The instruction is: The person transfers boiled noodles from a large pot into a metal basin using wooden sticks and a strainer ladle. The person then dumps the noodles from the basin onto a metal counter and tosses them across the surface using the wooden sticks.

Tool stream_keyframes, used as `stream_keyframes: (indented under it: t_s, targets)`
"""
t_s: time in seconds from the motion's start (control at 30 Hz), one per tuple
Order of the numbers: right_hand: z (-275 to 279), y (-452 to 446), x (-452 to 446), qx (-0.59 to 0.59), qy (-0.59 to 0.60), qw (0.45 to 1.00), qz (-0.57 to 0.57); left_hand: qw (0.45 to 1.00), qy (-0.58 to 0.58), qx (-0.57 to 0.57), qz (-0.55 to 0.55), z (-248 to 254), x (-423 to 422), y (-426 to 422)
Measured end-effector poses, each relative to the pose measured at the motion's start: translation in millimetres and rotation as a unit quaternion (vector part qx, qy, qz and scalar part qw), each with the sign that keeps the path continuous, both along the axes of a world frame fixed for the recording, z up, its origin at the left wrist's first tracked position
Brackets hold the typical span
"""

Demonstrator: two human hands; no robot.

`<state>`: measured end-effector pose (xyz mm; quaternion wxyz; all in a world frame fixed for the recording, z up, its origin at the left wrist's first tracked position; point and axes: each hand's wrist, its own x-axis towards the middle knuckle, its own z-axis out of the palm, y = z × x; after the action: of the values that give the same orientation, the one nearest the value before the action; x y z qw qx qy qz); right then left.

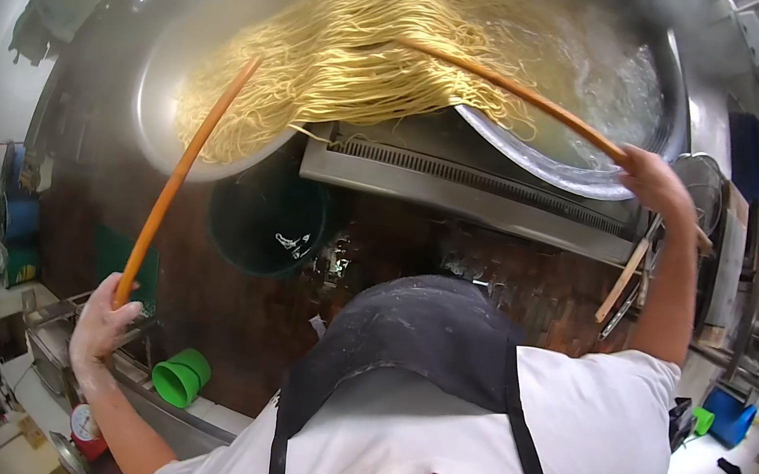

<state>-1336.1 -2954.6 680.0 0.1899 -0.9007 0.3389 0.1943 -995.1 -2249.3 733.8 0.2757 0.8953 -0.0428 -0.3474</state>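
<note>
A long mass of yellow noodles [363, 41] stretches from a large pot of bubbling water [563, 173] on the right into a pale round bowl [157, 86] on the left. My left hand [105, 323] is closed round the lower end of a long wooden stick [176, 181], whose tip lies over the noodles in the bowl. At the right, my right hand [658, 185] grips a second wooden stick [536, 100]. That stick reaches across the pot's near rim, its far end against the noodles between the two vessels.
Below the noodles runs a metal ledge with a slotted grille [480, 186]. A dark round tub [265, 222] stands under the bowl. Green containers [181, 377] are at lower left, near a red dial scale [88, 429]. Wooden-handled tools [626, 276] hang beside the pot.
</note>
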Motion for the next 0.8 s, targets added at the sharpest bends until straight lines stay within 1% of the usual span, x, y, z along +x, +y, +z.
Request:
stream_keyframes:
  t_s: [0.03, 0.07, 0.1, 0.13, 0.2, 0.23, 0.33, 0.37, 0.4, 0.43, 0.47, 0.5, 0.53, 0.57, 0.6, 0.7, 0.73, 0.77, 0.8]
  targets:
    - [3.1, -22.3, -30.8, -0.014, -0.049, 0.999, 0.003, 0.999, 0.0, -0.029, 0.023, 8.4, -23.8, -43.3]
    - [3.8, -47.1, -59.9, -0.029, -0.099, 0.995, 0.008, 0.991, 0.105, -0.06, 0.05, 11.6, -38.9, -94.8]
    - [5.0, -73.7, -83.2, -0.042, -0.099, 0.994, -0.014, 0.973, 0.181, -0.142, 0.015, -13.5, -50.2, -121.4]
    - [4.1, -98.8, -104.0, -0.054, -0.096, 0.993, -0.035, 0.939, 0.286, -0.188, 0.025, -26.2, -67.2, -158.6]
    - [16.0, -139.6, -119.6, -0.093, 0.007, 0.993, -0.066, 0.89, 0.42, -0.174, -0.026, -35.9, -95.7, -226.2]
    - [25.8, -144.4, -114.2, -0.132, 0.048, 0.985, -0.098, 0.864, 0.468, -0.181, -0.042, -36.6, -103.8, -252.9]
    - [8.9, -191.8, -115.6, -0.173, 0.109, 0.978, -0.044, 0.841, 0.522, -0.123, -0.072, -46.9, -118.8, -322.3]
    - [-15.2, -217.2, -115.2, -0.167, 0.115, 0.979, -0.007, 0.852, 0.504, -0.115, -0.078, -59.4, -121.7, -342.5]
    - [-42.4, -231.9, -108.2, -0.154, 0.123, 0.98, -0.001, 0.863, 0.487, -0.106, -0.082, -78.0, -123.5, -358.6]
    - [-59.1, -224.9, -83.7, -0.089, 0.129, 0.985, -0.071, 0.883, 0.449, -0.117, -0.076, -101.2, -123.0, -375.0]
    - [-102.1, -233.0, -78.8, -0.087, 0.102, 0.991, -0.023, 0.891, 0.43, -0.129, -0.062, -120.6, -118.0, -393.2]
    - [-124.3, -216.0, -51.2, -0.074, 0.15, 0.986, 0.017, 0.888, 0.431, -0.155, -0.047, -141.1, -112.0, -410.5]
    - [-163.4, -207.9, -35.7, -0.068, 0.121, 0.988, 0.064, 0.895, 0.409, -0.174, -0.041, -160.3, -107.6, -427.7]
    - [-187.7, -184.7, -14.5, -0.009, 0.072, 0.997, 0.01, 0.89, 0.409, -0.202, -0.01, -183.4, -101.4, -443.5]
    - [-200.8, -160.7, 5.0, 0.007, 0.051, 0.999, 0.005, 0.885, 0.4, -0.237, 0.01, -207.6, -98.0, -456.4]
    - [-273.2, -121.1, 42.5, 0.054, -0.053, 0.997, -0.025, 0.91, 0.295, -0.289, 0.024, -258.5, -106.1, -480.2]
    - [-282.2, -106.8, 56.9, 0.064, -0.089, 0.993, -0.046, 0.915, 0.257, -0.312, 0.017, -273.3, -105.7, -482.6]
    - [-278.5, -90.4, 72.2, 0.081, -0.131, 0.987, -0.054, 0.921, 0.217, -0.323, 0.021, -282.4, -105.4, -482.8]
    - [-274.6, -70.2, 85.7, 0.1, -0.17, 0.978, -0.061, 0.922, 0.196, -0.333, 0.02, -282.6, -103.5, -479.0]
